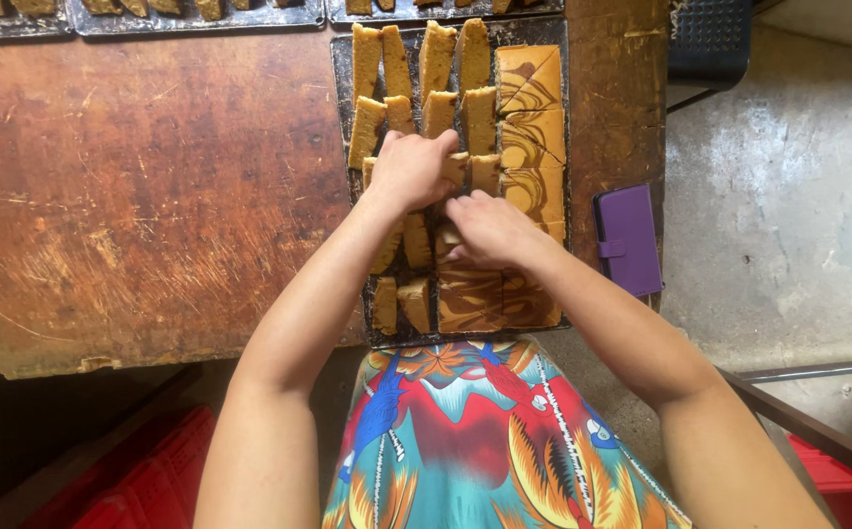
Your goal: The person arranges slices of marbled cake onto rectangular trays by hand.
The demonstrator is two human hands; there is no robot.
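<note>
Under the fingers (442, 147) sit golden-yellow cake slices (478, 120) on a dark metal tray (341, 98). Just right of the fingers, square cake pieces (531, 78) show brown swirls. The wooden worktop (142, 186) is scratched reddish-brown. A flat purple wallet (628, 238) lies further right.

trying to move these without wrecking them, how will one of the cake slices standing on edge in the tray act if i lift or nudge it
Probably soft and crumbly: the cake slices show a porous cut crumb, so pinching hard may break one. Standing thin on edge in the dark tray, several lean, so a nudge likely tips them. The left hand grips one with several fingers, hinting it needs support.
</note>
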